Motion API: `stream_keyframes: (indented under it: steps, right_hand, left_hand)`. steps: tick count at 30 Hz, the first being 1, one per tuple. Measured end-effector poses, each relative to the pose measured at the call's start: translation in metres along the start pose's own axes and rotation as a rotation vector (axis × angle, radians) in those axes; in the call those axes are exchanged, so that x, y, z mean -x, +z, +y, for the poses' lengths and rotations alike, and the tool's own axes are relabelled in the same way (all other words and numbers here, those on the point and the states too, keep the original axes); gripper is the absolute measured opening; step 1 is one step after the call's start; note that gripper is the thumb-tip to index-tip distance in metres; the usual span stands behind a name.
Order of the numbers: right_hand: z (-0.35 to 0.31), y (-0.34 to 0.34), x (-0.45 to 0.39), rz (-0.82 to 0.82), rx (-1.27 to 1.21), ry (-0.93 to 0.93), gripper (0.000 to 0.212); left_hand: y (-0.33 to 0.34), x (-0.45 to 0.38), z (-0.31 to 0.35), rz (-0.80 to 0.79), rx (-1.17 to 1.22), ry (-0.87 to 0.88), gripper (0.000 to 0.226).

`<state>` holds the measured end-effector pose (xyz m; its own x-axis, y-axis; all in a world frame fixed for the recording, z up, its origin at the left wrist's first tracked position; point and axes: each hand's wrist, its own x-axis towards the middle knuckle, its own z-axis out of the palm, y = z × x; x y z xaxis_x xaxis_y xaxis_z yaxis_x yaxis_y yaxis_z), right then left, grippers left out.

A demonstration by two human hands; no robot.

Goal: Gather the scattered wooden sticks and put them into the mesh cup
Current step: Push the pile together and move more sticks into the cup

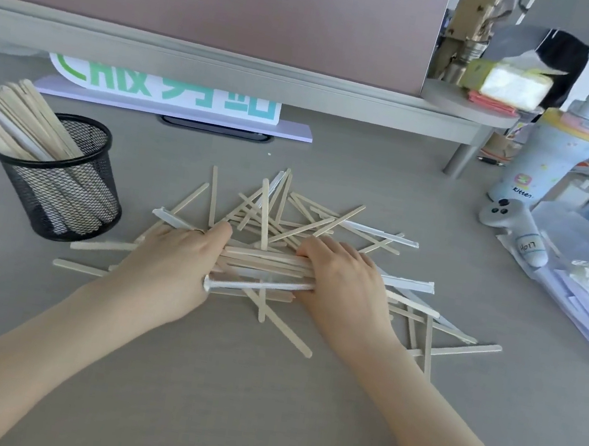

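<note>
Wooden sticks — thin, flat, light, stiff, look smooth so they'll slide over each other easily. They lie criss-crossed in a loose heap mid-tabletop, some still in white paper sleeves. A handful already lined up side by side forms a bundle between my two hands.

My left hand is curled over the left end of that bundle, fingers wrapped under out of view, thumb along the top. My right hand covers the right end the same way, fingers curled around the sticks. Both gripping, not spread flat.

Handling judgement: single sticks are hard to pinch off a flat surface, so raking them parallel and squeezing a bunch from both ends looks the right call. Best hold is around the middle of the bundle once aligned — ends fan out and drop if the grip is loose. Likely to snap if bent hard, but no real weight.

Strays lie outward: a few left of my left hand, several to the right near the paper stack.

Mesh cup — black wire, upright, left of the heap, near but apart, already holding many sticks leaning left. It's light, could tip when the bundle goes in.

Tabletop grey. Controller and bottle far right.
</note>
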<state>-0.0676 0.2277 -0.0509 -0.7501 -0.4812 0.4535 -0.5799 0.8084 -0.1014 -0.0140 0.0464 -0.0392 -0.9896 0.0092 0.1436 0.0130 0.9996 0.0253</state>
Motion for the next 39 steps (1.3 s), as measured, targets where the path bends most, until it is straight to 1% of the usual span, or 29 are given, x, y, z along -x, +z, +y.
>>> stream_keyframes:
  steps: [1, 3, 5, 6, 8, 9, 13, 15, 16, 19, 22, 24, 25, 28, 30, 33, 36, 37, 39]
  right_hand:
    - [0.001, -0.002, 0.000, 0.012, 0.000, 0.017, 0.045]
    - [0.005, -0.004, -0.002, 0.038, 0.020, 0.044, 0.044]
    - [0.006, -0.010, -0.003, 0.052, 0.029, 0.054, 0.046]
    - [0.006, -0.013, -0.003, 0.047, 0.040, 0.055, 0.041]
    - [0.008, -0.022, -0.005, -0.079, -0.016, 0.102, 0.021]
    - [0.010, -0.026, -0.005, -0.098, -0.046, 0.120, 0.018]
    - [0.015, -0.036, -0.007, -0.058, -0.158, 0.187, 0.026]
    - [0.017, -0.039, -0.009, -0.041, -0.272, 0.224, 0.035]
    - [0.018, -0.041, -0.011, -0.022, -0.331, 0.236, 0.037]
    - [0.012, -0.046, -0.017, 0.011, -0.565, 0.309, 0.034]
    - [-0.002, -0.055, -0.031, 0.013, -0.829, 0.393, 0.042]
    - [-0.011, -0.060, -0.041, 0.020, -0.959, 0.432, 0.045]
    - [-0.016, -0.060, -0.044, 0.025, -1.012, 0.446, 0.045]
    - [-0.030, -0.053, -0.045, 0.044, -1.111, 0.444, 0.048]
    - [-0.037, -0.047, -0.040, 0.057, -1.094, 0.366, 0.047]
    - [-0.045, -0.041, -0.033, 0.097, -1.069, 0.242, 0.039]
    - [-0.047, -0.033, -0.028, 0.124, -1.073, 0.183, 0.022]
    - [-0.046, -0.031, -0.027, 0.125, -1.067, 0.177, 0.020]
    - [-0.043, -0.029, -0.023, 0.101, -1.056, 0.172, 0.024]
  left_hand:
    - [-0.001, 0.000, 0.000, 0.026, 0.021, -0.017, 0.026]
    - [-0.006, 0.000, 0.002, 0.095, 0.054, -0.046, 0.017]
    - [-0.009, 0.000, 0.002, 0.163, 0.047, -0.054, 0.009]
    - [-0.011, -0.001, 0.001, 0.195, 0.057, -0.060, 0.009]
    - [-0.011, -0.002, -0.005, 0.252, 0.083, -0.082, 0.012]
    - [-0.011, -0.003, -0.009, 0.279, 0.104, -0.102, 0.013]
    - [-0.015, -0.004, -0.015, 0.367, 0.221, -0.167, 0.024]
    - [-0.020, -0.006, -0.017, 0.394, 0.336, -0.205, 0.028]
    - [-0.024, -0.007, -0.017, 0.411, 0.403, -0.223, 0.033]
    - [-0.038, -0.008, -0.010, 0.514, 0.626, -0.273, 0.044]
    - [-0.049, -0.010, -0.003, 0.596, 0.963, -0.336, 0.050]
    - [-0.053, -0.011, 0.003, 0.609, 1.180, -0.331, 0.048]
    - [-0.054, -0.010, 0.006, 0.609, 1.242, -0.314, 0.048]
    - [-0.052, -0.006, 0.017, 0.567, 1.269, -0.236, 0.044]
    - [-0.049, -0.003, 0.023, 0.516, 1.246, -0.158, 0.041]
    - [-0.050, 0.000, 0.035, 0.443, 1.179, -0.072, 0.039]
    - [-0.055, 0.003, 0.049, 0.426, 1.135, -0.019, 0.023]
    - [-0.055, 0.005, 0.051, 0.426, 1.107, -0.010, 0.021]
    - [-0.051, 0.007, 0.052, 0.433, 1.054, 0.012, 0.026]
